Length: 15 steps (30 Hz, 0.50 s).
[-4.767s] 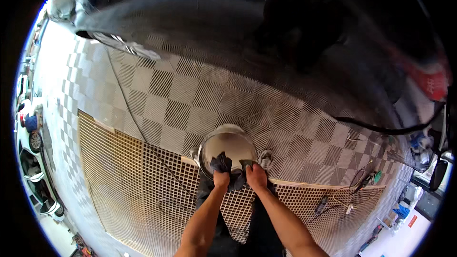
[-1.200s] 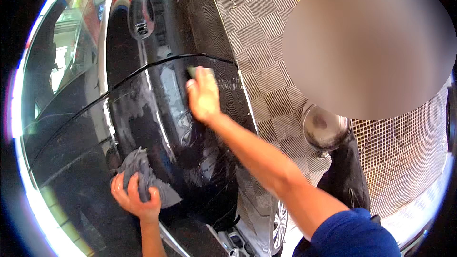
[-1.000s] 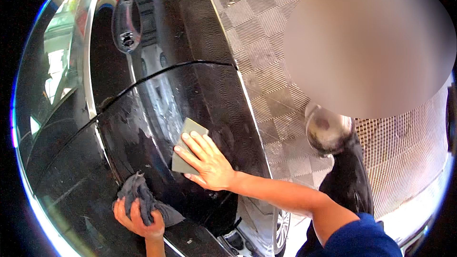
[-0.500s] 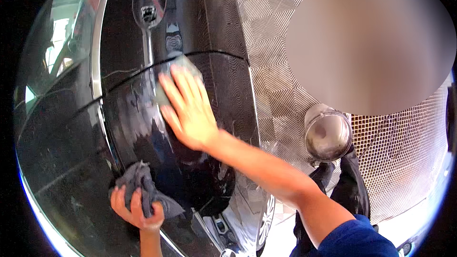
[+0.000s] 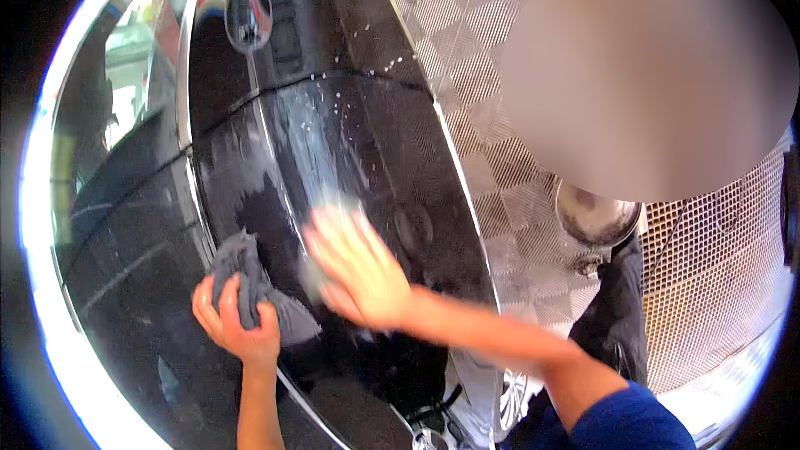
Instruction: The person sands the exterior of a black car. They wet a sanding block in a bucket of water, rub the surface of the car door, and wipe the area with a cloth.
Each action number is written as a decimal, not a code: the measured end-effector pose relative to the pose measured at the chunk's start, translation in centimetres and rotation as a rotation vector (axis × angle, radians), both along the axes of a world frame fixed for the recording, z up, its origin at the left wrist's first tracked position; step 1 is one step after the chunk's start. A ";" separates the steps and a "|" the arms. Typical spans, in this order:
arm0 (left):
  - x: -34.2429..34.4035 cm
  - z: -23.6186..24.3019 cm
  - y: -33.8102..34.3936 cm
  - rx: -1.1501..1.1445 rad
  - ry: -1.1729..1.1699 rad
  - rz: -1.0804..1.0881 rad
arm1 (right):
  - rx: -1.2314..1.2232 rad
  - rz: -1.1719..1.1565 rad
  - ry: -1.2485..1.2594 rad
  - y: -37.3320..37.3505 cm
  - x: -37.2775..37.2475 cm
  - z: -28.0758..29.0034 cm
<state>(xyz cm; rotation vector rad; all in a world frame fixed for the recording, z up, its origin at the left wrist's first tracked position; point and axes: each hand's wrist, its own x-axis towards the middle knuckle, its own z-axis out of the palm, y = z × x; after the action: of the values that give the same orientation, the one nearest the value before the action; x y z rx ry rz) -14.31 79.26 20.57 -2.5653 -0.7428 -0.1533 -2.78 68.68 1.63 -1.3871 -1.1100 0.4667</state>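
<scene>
A glossy black car door panel [image 5: 392, 242] fills the middle, wet with a pale streak [image 5: 308, 142] and several droplets. My right hand [image 5: 362, 271] lies flat over a pale grey-green pad [image 5: 311, 279], pressing it to the panel just below the streak. Motion blurs the fingers, and most of the pad is hidden under the palm. To the left, my left hand [image 5: 237, 321] grips a crumpled dark grey cloth [image 5: 292, 317], its fingers curled around the bunched part while a loose corner spreads over the panel.
Farther up the car is a door handle [image 5: 248, 21], with window glass [image 5: 125, 83] along the left. On the right, a round metal bucket [image 5: 596, 217] stands on patterned floor tiles [image 5: 492, 75], beside a floor grating [image 5: 700, 283]. A large blurred oval covers the upper right.
My right hand has slid the pad down the panel toward me, and droplets and a pale streak now show above it. The left hand and cloth appear higher as the view shifts.
</scene>
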 end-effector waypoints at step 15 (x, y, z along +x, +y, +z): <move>-1.0 1.3 -3.0 0.017 -0.003 -0.035 | 0.136 0.340 -0.006 -6.9 -4.1 0.3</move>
<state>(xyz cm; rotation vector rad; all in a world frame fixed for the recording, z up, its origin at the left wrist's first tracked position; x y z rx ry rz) -15.31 76.24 21.84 -2.5632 -0.6954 -0.1737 -6.86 61.79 1.98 -1.0856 -1.3638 0.6185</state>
